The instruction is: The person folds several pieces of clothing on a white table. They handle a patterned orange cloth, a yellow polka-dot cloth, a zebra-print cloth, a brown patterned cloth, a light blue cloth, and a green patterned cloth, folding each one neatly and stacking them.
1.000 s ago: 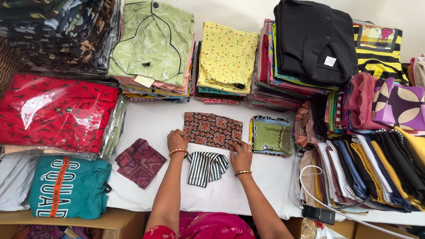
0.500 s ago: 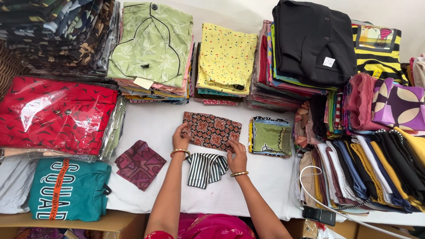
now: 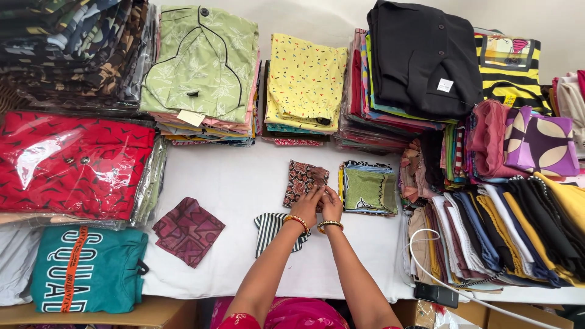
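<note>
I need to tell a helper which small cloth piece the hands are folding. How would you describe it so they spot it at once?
On the white table, in the bare patch ringed by clothing stacks, both hands meet at the middle. The left hand and right hand press a small folded cloth. Its dark red-and-black dense print distinguishes it from the striped piece below and the green pile beside it.

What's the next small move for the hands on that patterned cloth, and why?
Probably press the fold flat and finish it. Both the left hand and the right hand pinch the near edge of the dark red patterned cloth, which lies folded narrow on the white table. It sits just left of the small stack topped by a green cloth, so sliding it there may follow.
</note>
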